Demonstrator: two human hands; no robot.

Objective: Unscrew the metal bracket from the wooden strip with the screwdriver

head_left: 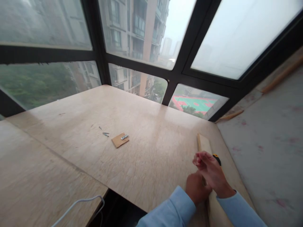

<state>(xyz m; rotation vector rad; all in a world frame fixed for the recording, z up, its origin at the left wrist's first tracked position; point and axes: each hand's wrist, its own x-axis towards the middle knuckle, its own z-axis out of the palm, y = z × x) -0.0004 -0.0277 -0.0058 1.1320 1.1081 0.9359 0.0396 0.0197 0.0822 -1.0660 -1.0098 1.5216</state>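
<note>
My left hand (197, 188) is closed low over a pale wooden board (205, 144); what its fingers hold, if anything, is hidden. Just above and touching or nearly touching it, my right hand (211, 172) has its fingers curled together, and I cannot make out anything in them. The board lies lengthwise along the right side of the wood-look surface, partly covered by both hands. Behind the right hand a yellow and black object (217, 159) shows only in part, its kind unclear.
Left of centre lies a small brown square piece (117, 141) with a metal fitting (124, 136) on it. Several loose screws (105, 134) lie beside it. A white cable (81, 200) crosses the front edge by a dark gap. Windows and a patterned wall (267, 151) border the surface.
</note>
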